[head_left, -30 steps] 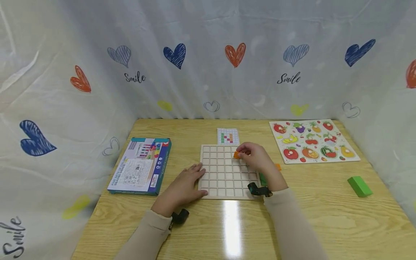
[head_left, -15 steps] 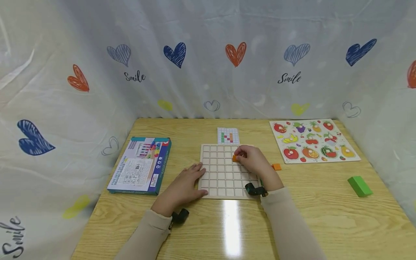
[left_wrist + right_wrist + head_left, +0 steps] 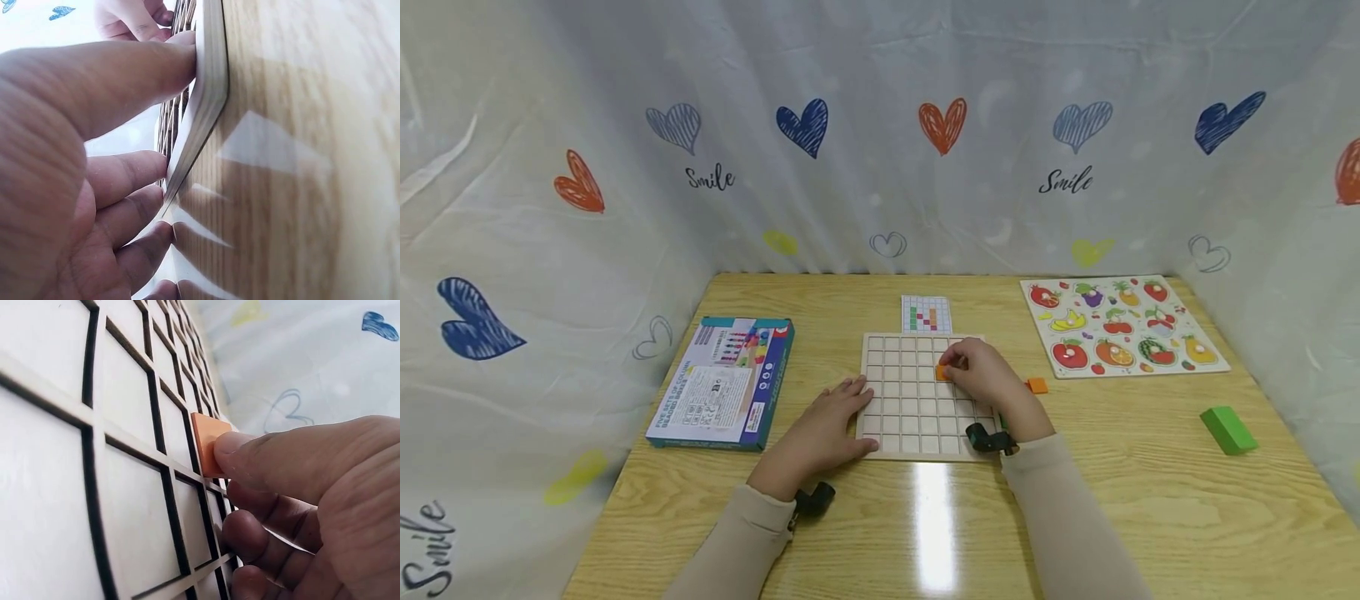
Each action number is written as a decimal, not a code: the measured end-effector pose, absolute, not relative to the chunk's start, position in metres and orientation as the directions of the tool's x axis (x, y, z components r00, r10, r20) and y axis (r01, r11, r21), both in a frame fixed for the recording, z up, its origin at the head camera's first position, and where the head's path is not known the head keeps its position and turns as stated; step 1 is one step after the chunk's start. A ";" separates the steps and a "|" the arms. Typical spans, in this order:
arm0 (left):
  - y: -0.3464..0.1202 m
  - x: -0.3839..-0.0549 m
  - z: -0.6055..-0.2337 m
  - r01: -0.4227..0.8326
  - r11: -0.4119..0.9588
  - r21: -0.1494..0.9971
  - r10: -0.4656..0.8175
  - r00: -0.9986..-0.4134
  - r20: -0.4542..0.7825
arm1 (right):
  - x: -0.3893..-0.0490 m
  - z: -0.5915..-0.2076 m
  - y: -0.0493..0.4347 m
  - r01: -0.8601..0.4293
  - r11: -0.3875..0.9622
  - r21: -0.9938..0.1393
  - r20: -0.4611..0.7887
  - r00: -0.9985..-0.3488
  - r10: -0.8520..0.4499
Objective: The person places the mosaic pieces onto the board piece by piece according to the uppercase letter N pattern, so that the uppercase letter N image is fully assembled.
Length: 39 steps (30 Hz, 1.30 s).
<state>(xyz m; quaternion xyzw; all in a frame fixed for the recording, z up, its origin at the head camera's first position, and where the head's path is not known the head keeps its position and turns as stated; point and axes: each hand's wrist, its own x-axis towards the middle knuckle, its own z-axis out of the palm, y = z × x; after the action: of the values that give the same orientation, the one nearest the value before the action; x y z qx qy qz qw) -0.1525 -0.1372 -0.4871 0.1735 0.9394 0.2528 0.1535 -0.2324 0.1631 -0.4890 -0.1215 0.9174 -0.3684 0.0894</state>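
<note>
A wooden grid board (image 3: 910, 404) with square cells lies on the table in front of me. At its left edge rests my left hand (image 3: 823, 425), fingers extended; the left wrist view shows the thumb (image 3: 144, 75) on the board's rim and other fingertips against its side. Between thumb and fingers my right hand (image 3: 985, 379) pinches an orange square tile (image 3: 209, 444). That tile is at the board's surface, in the upper right part of the grid; whether it sits fully in a cell I cannot tell. The right hand hides several cells.
Behind the board lies a pattern card (image 3: 927, 314) with coloured squares. Another orange piece (image 3: 1037, 385) lies right of the board. Farther right are a green block (image 3: 1228, 430) and a fruit puzzle board (image 3: 1120, 325). A flat box (image 3: 722, 383) lies at the left.
My right hand has shifted slightly left and toward me with the orange tile, bringing it lower on the grid. The orange piece beside the board shows more fully. My left hand has stayed still.
</note>
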 end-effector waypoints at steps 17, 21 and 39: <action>-0.136 -0.153 -0.489 0.273 0.807 0.523 0.421 -0.888 -0.186 | -0.221 -0.464 0.210 -0.150 0.643 -0.751 0.038 -0.982 -0.185; -0.136 -0.152 -0.488 0.264 0.808 0.527 0.415 -0.889 -0.192 | -0.209 -0.459 0.248 -0.092 0.661 -0.745 0.017 -0.993 -0.119; -0.138 -0.153 -0.489 0.256 0.816 0.519 0.403 -0.895 -0.192 | -0.185 -0.489 0.295 -0.080 0.768 -0.636 -0.076 -0.983 -0.165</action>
<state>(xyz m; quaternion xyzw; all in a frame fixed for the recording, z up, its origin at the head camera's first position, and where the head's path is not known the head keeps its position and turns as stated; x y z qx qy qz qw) -0.1533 -0.1378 -0.4894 0.1749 0.9412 0.2482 0.1483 -0.1855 0.2955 -0.4891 -0.0653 0.9380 -0.3345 0.0639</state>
